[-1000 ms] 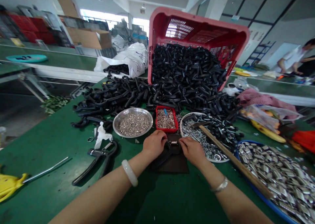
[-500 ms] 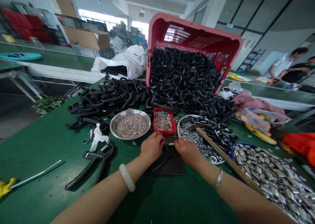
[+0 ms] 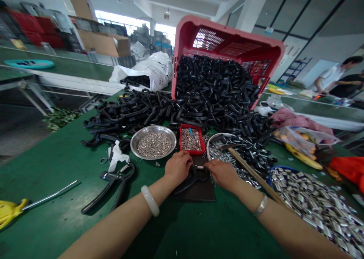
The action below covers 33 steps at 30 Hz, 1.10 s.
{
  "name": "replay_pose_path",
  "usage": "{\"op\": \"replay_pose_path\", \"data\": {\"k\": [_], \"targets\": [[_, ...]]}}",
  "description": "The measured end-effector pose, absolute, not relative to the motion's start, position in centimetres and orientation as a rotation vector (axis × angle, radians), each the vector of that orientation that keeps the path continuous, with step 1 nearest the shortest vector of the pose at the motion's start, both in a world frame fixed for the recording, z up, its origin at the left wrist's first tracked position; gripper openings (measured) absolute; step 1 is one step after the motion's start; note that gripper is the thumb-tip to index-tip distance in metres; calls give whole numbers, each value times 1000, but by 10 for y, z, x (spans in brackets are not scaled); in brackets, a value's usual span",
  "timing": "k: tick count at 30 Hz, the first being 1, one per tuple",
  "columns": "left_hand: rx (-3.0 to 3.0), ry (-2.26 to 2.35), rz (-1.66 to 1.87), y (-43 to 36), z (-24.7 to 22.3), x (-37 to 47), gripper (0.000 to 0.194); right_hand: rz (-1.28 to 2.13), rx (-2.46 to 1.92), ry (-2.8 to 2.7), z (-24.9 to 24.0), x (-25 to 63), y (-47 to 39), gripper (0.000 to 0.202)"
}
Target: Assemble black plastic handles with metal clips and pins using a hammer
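Note:
A partly visible black hand grip exerciser (image 3: 186,185) lies over a dark square plate (image 3: 209,194) in front of me, with a small coil spring (image 3: 200,167) across its top. My left hand (image 3: 178,168) is closed on its left top end, fingertips pinched beside the spring. The fingers of my right hand (image 3: 223,174) pinch the right end, and they hide what exactly they touch there. Another hand grip exerciser (image 3: 119,180), with its spring fitted, rests on the green table left of my left forearm.
Behind my hands stand a metal bowl of small parts (image 3: 135,149), a red tray of pins (image 3: 204,147) and a tub of bolts with a hammer (image 3: 250,168) across it. A red crate (image 3: 227,29) spills black handles. Metal pieces (image 3: 315,209) lie right; a yellow-handled rod (image 3: 51,196) lies left.
My right fingers have shifted slightly right, showing more of the spring and the black part beneath it. My left hand stays in place; the whole view has shifted a little.

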<state>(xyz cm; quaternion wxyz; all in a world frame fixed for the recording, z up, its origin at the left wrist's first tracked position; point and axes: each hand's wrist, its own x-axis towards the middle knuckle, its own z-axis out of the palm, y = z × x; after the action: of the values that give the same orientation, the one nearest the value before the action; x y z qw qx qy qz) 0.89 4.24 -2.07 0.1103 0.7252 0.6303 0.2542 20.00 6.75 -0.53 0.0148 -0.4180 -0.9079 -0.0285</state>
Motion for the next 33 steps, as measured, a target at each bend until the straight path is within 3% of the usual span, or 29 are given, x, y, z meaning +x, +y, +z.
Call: {"op": "replay_pose_path", "data": {"k": [6,10,15,20,29,33], "targets": [[1627,1433,884,48,-7,6,13,559,-961,-2169,-6,177,69,17],[1028,1120,814,49,-3,-1,16,748,-865,-1932,-9,159,67,10],[714,884,736,47,-4,-10,31,758,-871,-1994,-4,155,67,10],[625,808,648,46,-6,-12,29,750,-856,-2102,-4,159,64,9],[595,778,696,40,-6,-6,32,1045,-914,-1874,-5,153,58,15],[900,1078,852,41,-3,-11,27,748,-1080,-1937,-14,157,59,14]]}}
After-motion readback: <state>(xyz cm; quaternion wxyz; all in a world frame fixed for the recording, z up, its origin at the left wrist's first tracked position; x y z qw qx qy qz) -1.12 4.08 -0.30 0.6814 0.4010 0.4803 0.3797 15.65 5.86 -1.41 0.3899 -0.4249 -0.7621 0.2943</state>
